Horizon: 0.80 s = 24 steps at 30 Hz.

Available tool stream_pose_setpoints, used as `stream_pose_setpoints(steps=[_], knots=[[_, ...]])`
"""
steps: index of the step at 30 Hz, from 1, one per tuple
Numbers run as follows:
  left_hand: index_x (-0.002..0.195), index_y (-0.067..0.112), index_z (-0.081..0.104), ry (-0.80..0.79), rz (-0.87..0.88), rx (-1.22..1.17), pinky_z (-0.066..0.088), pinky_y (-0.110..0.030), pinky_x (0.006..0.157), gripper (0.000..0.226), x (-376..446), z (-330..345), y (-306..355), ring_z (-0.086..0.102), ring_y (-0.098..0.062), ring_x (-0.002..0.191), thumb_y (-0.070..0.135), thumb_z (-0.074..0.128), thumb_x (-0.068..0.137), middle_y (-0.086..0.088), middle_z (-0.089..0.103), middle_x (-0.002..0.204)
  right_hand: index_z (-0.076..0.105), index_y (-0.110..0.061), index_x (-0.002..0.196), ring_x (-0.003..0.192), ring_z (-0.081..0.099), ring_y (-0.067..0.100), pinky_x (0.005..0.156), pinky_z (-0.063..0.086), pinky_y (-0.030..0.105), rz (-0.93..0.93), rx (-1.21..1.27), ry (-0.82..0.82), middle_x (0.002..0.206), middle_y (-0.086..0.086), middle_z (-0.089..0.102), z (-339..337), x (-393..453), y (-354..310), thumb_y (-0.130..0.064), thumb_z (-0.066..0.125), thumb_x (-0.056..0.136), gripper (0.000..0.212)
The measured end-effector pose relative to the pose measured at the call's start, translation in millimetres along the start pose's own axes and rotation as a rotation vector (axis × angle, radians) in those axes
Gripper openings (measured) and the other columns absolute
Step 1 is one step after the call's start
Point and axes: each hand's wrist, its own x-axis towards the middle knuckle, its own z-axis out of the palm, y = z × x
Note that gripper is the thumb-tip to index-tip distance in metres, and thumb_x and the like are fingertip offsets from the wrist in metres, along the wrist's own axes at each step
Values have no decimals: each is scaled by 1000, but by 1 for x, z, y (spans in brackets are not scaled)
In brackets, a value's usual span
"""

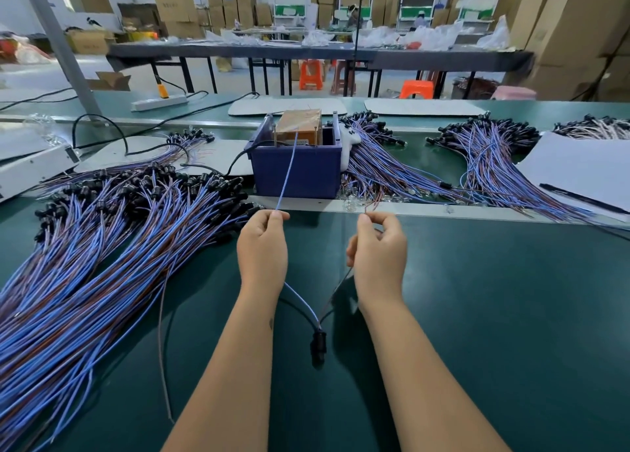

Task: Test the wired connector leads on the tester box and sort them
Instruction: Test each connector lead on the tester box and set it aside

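My left hand (262, 247) pinches a blue wire (288, 172) whose free end reaches up to the tester box (296, 165), a dark blue bin with an orange block inside. My right hand (378, 250) pinches the brown wire of the same lead, its short tip poking up just above my fingers. Both wires run down between my forearms to the lead's black connector (318, 344), which hangs just above the green table. A large pile of blue and brown leads (102, 247) lies to the left. Another pile (385, 172) lies right of the box.
A third bundle of leads (487, 155) and white sheets (579, 172) lie at the right. A loose brown wire (163, 349) lies by my left forearm. A power strip (160, 102) and black cables sit at the back left. A metal strip crosses the green table (494, 315).
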Motion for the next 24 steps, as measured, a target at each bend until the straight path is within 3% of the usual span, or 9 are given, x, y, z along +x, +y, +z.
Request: stream_pose_setpoints(steps=[4,8,14,24], knots=[[81,24,63,59,-15,-65,26,-20,39,28,-1,-2,3,27,-5,40,22,43,100,9,36,52,52,-21,91,47,47,9,50,44,28,-33,8,-46,50,-4,52,15,-8,-2,-18,46,100,11],[81,24,64,69,-48,-97,26,-24,42,28,0,-3,3,28,-8,43,20,43,99,7,36,54,51,-25,90,50,50,10,58,48,36,-112,-46,-53,54,-3,55,12,-10,-2,-21,45,101,13],[82,23,65,46,-71,-101,24,-21,39,28,1,-3,0,27,-6,40,19,43,99,10,35,50,48,-29,83,51,49,10,53,45,29,-177,-24,34,54,-6,54,2,-8,-1,-17,46,99,20],[84,21,65,27,-97,-135,25,-18,38,26,1,-5,0,27,-5,40,19,43,98,14,35,45,50,-28,86,53,52,8,62,52,40,-172,-135,-102,56,-6,57,8,-3,1,-18,47,100,17]])
